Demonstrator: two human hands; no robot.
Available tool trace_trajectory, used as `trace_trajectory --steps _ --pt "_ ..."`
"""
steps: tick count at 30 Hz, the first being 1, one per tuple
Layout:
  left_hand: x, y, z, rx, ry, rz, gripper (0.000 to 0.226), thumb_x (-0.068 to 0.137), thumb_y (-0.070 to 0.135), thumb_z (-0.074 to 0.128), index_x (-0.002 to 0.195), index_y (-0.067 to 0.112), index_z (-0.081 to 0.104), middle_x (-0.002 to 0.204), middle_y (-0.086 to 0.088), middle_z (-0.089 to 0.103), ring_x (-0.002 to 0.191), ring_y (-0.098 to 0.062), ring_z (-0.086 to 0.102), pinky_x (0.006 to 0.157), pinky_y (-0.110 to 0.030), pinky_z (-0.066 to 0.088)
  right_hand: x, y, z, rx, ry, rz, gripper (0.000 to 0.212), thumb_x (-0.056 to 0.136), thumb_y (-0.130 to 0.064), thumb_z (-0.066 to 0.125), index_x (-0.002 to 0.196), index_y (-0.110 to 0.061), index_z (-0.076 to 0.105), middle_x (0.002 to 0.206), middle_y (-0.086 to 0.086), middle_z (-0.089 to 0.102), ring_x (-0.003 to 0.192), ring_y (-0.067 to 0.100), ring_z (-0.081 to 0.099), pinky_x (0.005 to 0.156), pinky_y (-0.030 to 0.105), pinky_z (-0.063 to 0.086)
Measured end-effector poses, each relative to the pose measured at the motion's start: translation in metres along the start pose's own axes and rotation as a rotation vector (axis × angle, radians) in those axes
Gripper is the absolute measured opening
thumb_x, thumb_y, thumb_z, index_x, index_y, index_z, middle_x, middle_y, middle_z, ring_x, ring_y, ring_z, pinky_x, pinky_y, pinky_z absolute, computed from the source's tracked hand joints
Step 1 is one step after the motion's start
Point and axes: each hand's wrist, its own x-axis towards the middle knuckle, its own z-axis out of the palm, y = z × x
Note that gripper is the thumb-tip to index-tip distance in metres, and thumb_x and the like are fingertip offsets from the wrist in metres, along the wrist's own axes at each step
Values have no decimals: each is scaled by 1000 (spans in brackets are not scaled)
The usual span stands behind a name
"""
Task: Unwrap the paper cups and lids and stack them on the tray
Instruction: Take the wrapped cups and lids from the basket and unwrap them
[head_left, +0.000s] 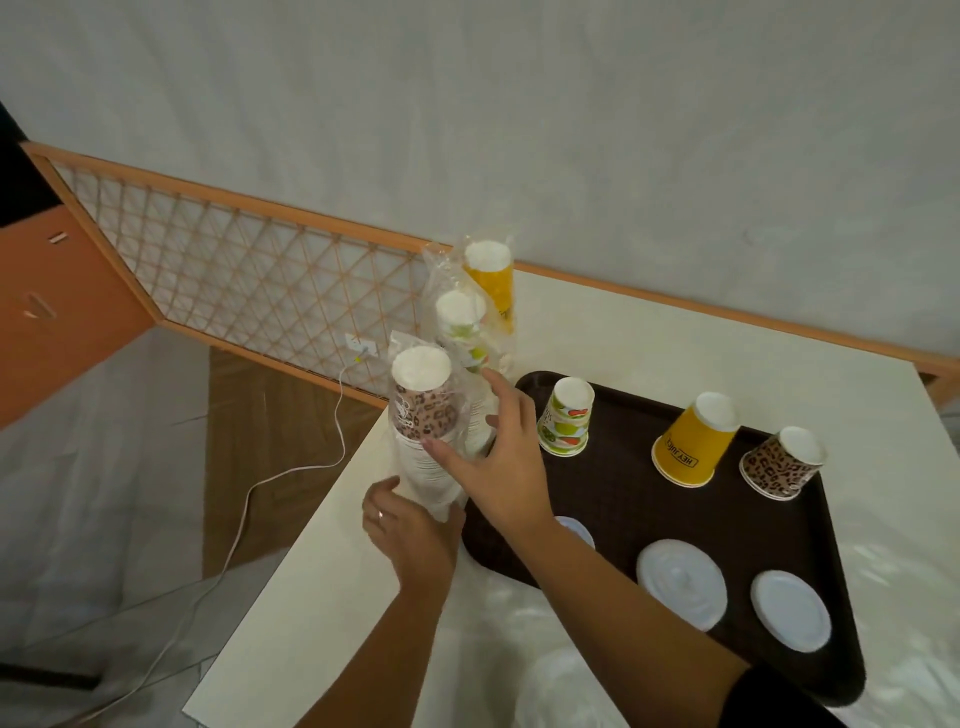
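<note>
Clear film sleeve over the leopard cup stack (423, 415), at the table's left edge: light, slippery, crushable. My left hand (410, 525) curls round its base; right hand (493, 447) spread against its side. I'd grip low.

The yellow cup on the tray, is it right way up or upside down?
Upside down: the yellow cup rests rim-down on the tray, white base up.

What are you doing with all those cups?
A person is unpacking paper cups. The left hand grips the bottom of a wrapped stack of leopard cups at the table's edge, while the right hand touches its plastic wrap higher up. Three single cups, like the yellow cup, and three white lids already sit on the brown tray.
</note>
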Motion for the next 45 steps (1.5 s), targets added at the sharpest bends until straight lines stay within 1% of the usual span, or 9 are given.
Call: trace_trajectory --steps 3,8,13,16,22,28,33,39,45 --pt "-37 10 1 -27 89 27 61 66 4 81 115 -3 46 120 -25 45 112 -42 43 93 -45 41 -8 3 -21 24 83 -16 79 73 -52 72 138 -24 36 130 -14 35 122 14 47 93 31 50" --pt "-69 38 15 -48 79 420 39 69 -3 75 97 3 49 97 -17 51 89 -35 50 74 -42 45 -19 11 -84 16 207 -5 51 83 -42 66 128 -25 47 126 -12 44 108 3 52 77 3 41" --pt "-131 103 50 -171 -120 776 45 77 2 71 111 11 44 113 -12 51 104 -10 38 83 -28 43 -38 26 -180 -17 378 -1 29 87 -29 65 114 -29 55 117 -13 49 102 0 54 74 0 38" --pt "-176 145 78 -275 -253 929 48 75 -3 70 114 8 44 117 -12 47 109 -18 41 90 -19 33 -56 38 -249 -79 506 18 27 87 -28 65 111 -32 55 115 -16 48 101 -2 53 74 6 44" --pt "-285 228 132 -470 -510 995 46 80 2 65 113 20 39 112 3 44 100 -14 47 84 -18 42 -101 69 -388 -197 763 97 25 87 -28 65 111 -26 58 114 -13 52 99 -2 53 73 3 39" --pt "-386 288 177 -487 -795 1089 44 85 8 63 121 13 39 117 4 42 107 -10 47 85 -12 41 -148 105 -500 -319 889 202 28 87 -27 64 114 -22 59 113 -12 45 96 1 49 82 21 44" --pt "-444 313 211 -382 -944 1188 50 87 12 62 129 8 38 127 -7 45 113 -14 49 87 -12 39 -191 148 -593 -642 515 527 36 88 -20 58 124 -20 53 134 2 41 115 12 43 90 16 32" --pt "-479 320 250 -179 -1068 1248 50 90 23 60 133 14 36 130 -6 45 110 -12 51 81 -14 39 -231 171 -635 -655 -248 828 104 72 -22 79 149 -33 11 157 4 4 140 32 23 110 44 31" --pt "-492 324 271 -43 -1141 1210 47 91 27 59 131 18 37 133 -6 45 120 -16 47 81 -18 35 -232 193 -634 -716 -390 773 108 75 -26 77 151 -23 1 157 6 12 140 26 27 110 36 32"
